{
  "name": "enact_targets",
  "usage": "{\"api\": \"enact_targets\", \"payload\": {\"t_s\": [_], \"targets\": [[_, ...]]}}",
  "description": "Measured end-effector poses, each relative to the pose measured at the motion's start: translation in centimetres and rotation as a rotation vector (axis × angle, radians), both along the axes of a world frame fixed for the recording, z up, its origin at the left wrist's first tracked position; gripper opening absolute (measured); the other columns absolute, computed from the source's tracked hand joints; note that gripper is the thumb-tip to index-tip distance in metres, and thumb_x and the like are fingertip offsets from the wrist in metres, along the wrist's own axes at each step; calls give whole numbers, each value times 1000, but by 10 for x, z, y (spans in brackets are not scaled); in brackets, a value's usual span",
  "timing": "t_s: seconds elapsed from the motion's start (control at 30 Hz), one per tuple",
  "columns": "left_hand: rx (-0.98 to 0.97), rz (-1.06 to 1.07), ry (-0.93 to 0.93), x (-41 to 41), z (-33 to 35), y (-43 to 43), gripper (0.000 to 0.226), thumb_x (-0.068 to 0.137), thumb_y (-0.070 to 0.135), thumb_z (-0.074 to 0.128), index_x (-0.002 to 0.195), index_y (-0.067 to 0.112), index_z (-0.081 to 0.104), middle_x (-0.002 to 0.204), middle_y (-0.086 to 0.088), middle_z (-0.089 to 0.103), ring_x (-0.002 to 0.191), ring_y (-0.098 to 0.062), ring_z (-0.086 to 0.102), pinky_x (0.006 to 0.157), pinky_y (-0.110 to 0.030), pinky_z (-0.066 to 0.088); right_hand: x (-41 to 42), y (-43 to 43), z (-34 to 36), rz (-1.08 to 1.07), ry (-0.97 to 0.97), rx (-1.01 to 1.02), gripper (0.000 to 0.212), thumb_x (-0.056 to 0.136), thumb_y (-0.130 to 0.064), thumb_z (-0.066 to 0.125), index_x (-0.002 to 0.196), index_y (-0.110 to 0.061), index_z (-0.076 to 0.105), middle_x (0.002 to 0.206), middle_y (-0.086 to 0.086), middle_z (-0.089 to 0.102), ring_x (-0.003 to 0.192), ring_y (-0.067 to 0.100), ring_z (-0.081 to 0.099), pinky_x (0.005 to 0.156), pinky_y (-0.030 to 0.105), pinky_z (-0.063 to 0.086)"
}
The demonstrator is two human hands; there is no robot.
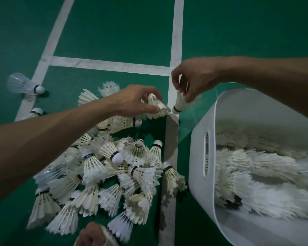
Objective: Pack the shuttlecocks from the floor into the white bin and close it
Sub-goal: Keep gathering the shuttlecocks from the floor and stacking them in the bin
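Note:
A heap of white feather shuttlecocks (114, 171) lies on the green court floor in the lower middle. My left hand (133, 102) reaches over the heap's far edge and pinches one shuttlecock (156, 106) by its feathers. My right hand (192, 80) holds another shuttlecock (180, 103) by the feather skirt, cork end down, just above the floor line. The white bin (199, 150) stands open at the right, with several shuttlecocks (256, 176) lying inside it.
Two stray shuttlecocks, one (25, 84) and another (35, 112), lie on the floor at the far left. White court lines (176, 41) cross the green floor. My knee (94, 235) shows at the bottom edge. No lid is in view.

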State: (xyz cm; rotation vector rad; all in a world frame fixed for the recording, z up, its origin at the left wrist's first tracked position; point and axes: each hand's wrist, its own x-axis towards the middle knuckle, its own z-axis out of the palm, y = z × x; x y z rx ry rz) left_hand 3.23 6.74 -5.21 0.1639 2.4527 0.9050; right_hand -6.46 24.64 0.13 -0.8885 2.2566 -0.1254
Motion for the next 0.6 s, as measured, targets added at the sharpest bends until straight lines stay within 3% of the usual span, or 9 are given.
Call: {"api": "enact_targets", "payload": {"t_s": [0.17, 0.33, 0.43, 0.6], "targets": [[73, 127, 107, 2, 18, 3, 38, 85, 36, 65, 121, 30, 54, 126, -8, 56, 107, -14, 52, 95, -39, 43, 4, 33, 40, -274, 70, -311, 36, 68, -4, 80, 97, -13, 60, 91, -1, 70, 82, 19, 68, 77, 42, 58], [94, 240, 275, 8, 36, 6, 40, 81, 21, 71, 120, 21, 58, 124, -6, 56, 105, -13, 52, 89, -32, 43, 22, 53, 60, -464, 69, -531, 39, 67, 3, 78, 101, -8, 61, 89, 3, 70, 73, 10, 67, 65, 17, 57], [57, 249, 380, 14, 48, 11, 40, 80, 20, 72, 117, 19, 59, 124, -8, 57, 108, -16, 53, 95, -37, 45, 36, 63, 70, -508, 56, -607, 39, 67, 6, 78, 99, -6, 60, 85, 4, 69, 70, 13, 67, 68, 22, 58], [10, 200, 488, 22, 73, 23, 40, 79, 24, 72, 117, 21, 58, 125, -7, 55, 105, -14, 53, 90, -28, 41, 63, 94, 93, -569, 12, -735, 36, 69, 13, 74, 90, -11, 58, 80, 4, 66, 62, 8, 66, 66, 24, 58]]}}
